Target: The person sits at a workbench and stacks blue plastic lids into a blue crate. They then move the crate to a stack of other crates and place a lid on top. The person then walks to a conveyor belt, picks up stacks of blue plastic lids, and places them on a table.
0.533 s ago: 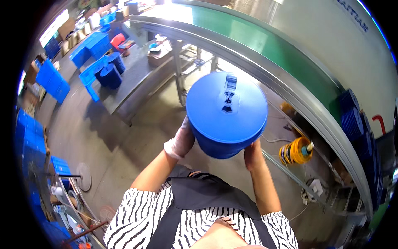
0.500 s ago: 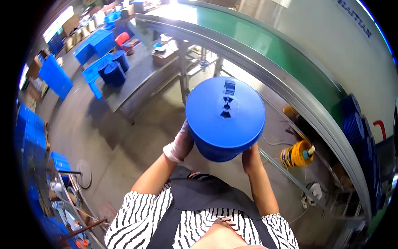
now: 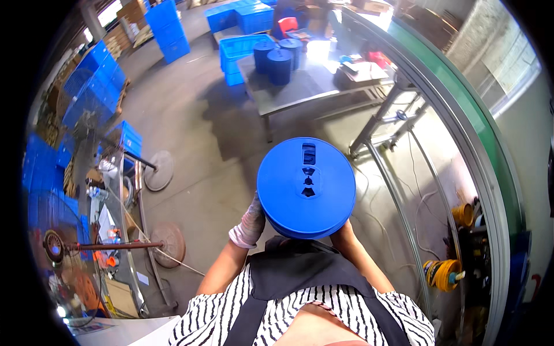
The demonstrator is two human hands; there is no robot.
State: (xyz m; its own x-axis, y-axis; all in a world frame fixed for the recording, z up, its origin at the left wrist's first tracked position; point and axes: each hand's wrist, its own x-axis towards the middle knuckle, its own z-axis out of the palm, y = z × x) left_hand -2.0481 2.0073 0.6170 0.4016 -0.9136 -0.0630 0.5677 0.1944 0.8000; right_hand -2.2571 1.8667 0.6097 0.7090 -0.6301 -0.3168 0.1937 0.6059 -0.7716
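A stack of round blue plastic discs [image 3: 283, 184] is held up in front of my body, its flat top facing me. That top has a rectangular slot and a few small cut-outs near the middle. My left hand [image 3: 251, 222], in a pale glove, presses against its left side. On the opposite side, low down, my right hand [image 3: 344, 235] supports it, partly hidden by the stack. The fingers of both hands are mostly tucked behind and under the rim.
A grey table [image 3: 288, 98] ahead bears several blue cylindrical stacks [image 3: 279, 66], with a blue crate [image 3: 236, 52] beside it. A conveyor frame [image 3: 461, 127] with a green belt runs along the right. Near its legs is a yellow bucket [image 3: 442, 274]. Pedestal fans [image 3: 167, 245] stand left.
My view has swung left, bringing the table nearer the middle and the fans into sight. Both hands still hold the stack, now closer to my body.
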